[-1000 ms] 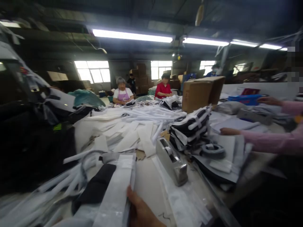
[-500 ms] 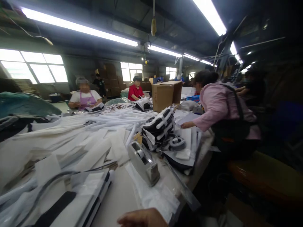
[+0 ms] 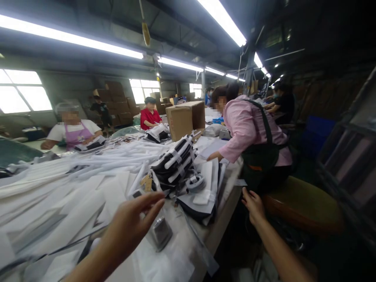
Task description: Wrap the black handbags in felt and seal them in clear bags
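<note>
My left hand (image 3: 138, 215) reaches over a grey tape dispenser (image 3: 161, 234) and hides part of it. Its fingers are stretched forward, the thumb apart, and I see nothing held. Past the fingertips is a stack of black-and-white padded pieces (image 3: 173, 160) bound with clear tape. Off the table's right edge, my right hand (image 3: 254, 205) hangs with loosely bent fingers and nothing visible in them. Just beyond its fingertips a small pale strip (image 3: 241, 182) sticks out by the table edge; whether they touch is unclear.
Rolls of grey tape (image 3: 195, 183) lie on flat white and black pieces. White strips (image 3: 85, 199) cover the left of the table. A cardboard box (image 3: 183, 121) stands farther back. A co-worker in pink (image 3: 245, 125) leans over the right edge, beside a stool (image 3: 305, 203).
My view has turned right, so the table and people sit farther left. Earlier one hand showed at the bottom edge; now both hands are raised and reach forward.
</note>
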Demonstrator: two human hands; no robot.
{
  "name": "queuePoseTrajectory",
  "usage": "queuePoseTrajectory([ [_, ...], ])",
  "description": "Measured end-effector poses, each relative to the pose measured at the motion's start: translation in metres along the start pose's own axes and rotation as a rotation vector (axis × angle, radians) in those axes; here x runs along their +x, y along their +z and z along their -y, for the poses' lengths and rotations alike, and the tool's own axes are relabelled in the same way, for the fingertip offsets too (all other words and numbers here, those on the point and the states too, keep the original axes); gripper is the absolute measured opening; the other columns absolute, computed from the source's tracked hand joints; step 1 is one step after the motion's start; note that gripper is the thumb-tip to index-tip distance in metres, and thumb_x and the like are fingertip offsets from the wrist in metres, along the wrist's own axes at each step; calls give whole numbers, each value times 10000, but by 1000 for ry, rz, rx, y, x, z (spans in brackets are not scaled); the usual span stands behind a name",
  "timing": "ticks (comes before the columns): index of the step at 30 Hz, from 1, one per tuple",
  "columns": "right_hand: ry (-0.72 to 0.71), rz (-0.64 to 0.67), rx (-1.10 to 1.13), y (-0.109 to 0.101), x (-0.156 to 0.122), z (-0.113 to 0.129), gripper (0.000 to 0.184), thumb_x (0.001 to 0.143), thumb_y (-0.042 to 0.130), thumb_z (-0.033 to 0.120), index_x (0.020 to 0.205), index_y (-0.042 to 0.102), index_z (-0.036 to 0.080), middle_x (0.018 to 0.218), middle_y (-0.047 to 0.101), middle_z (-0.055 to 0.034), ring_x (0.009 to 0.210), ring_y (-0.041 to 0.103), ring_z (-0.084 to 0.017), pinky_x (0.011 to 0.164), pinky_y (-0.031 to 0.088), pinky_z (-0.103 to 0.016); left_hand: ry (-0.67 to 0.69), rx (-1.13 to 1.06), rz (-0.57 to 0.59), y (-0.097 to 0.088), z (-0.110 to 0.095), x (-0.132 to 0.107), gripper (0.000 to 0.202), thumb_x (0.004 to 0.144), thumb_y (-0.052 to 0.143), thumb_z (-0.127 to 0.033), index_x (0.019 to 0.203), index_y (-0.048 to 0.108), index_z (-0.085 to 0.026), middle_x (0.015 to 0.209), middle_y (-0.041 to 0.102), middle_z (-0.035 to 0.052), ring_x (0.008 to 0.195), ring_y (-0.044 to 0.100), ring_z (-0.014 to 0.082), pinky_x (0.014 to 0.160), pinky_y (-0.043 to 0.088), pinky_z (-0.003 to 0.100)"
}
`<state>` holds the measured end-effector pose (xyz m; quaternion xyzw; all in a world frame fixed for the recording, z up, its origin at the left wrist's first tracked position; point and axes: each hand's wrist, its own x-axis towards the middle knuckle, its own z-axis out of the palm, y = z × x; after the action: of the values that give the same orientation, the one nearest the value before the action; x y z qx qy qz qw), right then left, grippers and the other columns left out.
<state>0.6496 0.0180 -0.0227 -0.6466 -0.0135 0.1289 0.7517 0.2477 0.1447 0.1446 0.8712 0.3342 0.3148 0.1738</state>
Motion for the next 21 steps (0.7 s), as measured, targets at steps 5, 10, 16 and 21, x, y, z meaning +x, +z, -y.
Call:
queuePoseTrajectory([
  [5,97,-11,33,27,49,-9,241,965,639,323,1131,625,149,1047,662,-48,818,660,-158,693,582,-317,-70,137,205,104,-37,144,302,987,596,-365,1211,641,-167,1105,713,74,1003,688,209,918,547,373],
  [10,127,5,59,41,64,-20,192,958,649,296,1071,638,141,998,664,-34,785,653,-146,674,574,-299,-188,282,260,176,-41,203,336,969,626,-368,1230,605,-157,1220,633,98,1032,656,234,876,561,438],
  [16,16,43,95,42,58,-17,177,891,718,287,975,667,140,846,674,8,696,643,-130,647,553,-276,-236,355,312,205,-35,233,342,966,634,-352,1243,599,-155,1235,625,106,1039,652,237,876,562,432],
  [21,-80,104,90,43,50,-6,411,621,854,431,910,722,171,780,711,14,727,673,-183,669,550,-270,-207,364,316,214,-26,240,322,968,631,-345,1239,604,-173,1243,623,96,1052,648,236,885,559,434],
])
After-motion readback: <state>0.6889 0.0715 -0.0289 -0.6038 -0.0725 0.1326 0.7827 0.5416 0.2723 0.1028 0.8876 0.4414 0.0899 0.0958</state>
